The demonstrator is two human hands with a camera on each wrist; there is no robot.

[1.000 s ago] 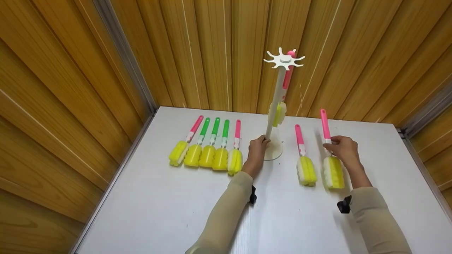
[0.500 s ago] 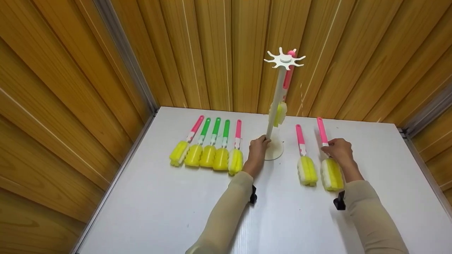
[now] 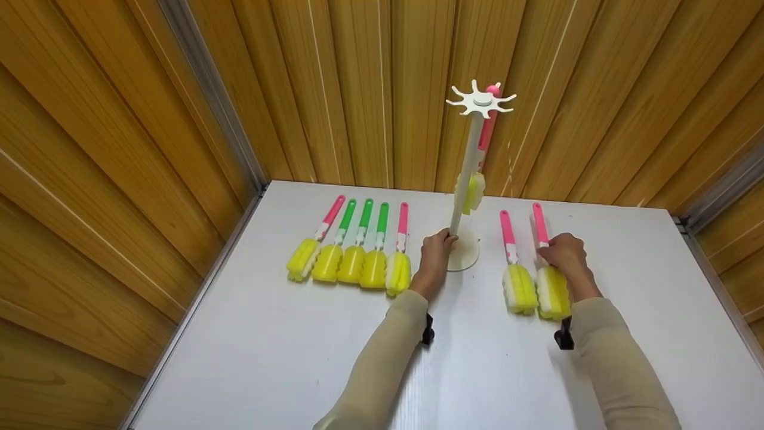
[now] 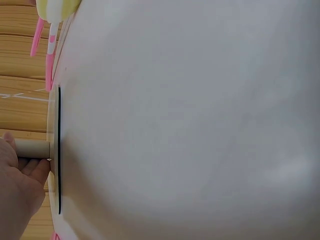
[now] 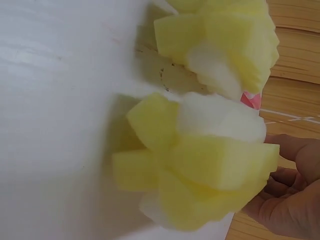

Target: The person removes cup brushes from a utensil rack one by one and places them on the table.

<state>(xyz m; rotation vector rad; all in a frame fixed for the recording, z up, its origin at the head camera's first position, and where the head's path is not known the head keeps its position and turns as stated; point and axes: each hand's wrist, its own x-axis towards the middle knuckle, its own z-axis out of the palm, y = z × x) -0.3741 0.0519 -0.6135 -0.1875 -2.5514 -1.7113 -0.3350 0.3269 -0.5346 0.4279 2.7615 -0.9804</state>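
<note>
Low on its pole, my left hand (image 3: 434, 257) grips a white stand (image 3: 467, 173) with a round base and a hooked star-shaped top. The left wrist view shows thumb and fingers around the pole (image 4: 32, 148), just above the base. A pink-handled sponge brush (image 3: 485, 134) hangs from the stand's far side. On the right, my right hand (image 3: 566, 257) holds another pink-handled sponge brush (image 3: 553, 292) at the white neck, its yellow-and-white head (image 5: 200, 155) close to the tabletop. Beside it lies a similar brush (image 3: 518, 289); in the right wrist view the held brush's handle is hidden.
Left of the stand lies a row of several sponge brushes: a pink-handled one (image 3: 303, 258) at the left end, green-handled ones (image 3: 351, 263) between, and a pink-handled one (image 3: 397, 272) at the right end. The white table (image 3: 250, 346) meets wood-patterned walls (image 3: 358, 89) behind and at both sides.
My right hand has moved left with the pink-handled sponge brush, now close alongside the other brush, its handle end nearer to me. The left hand and the stand have stayed put.
</note>
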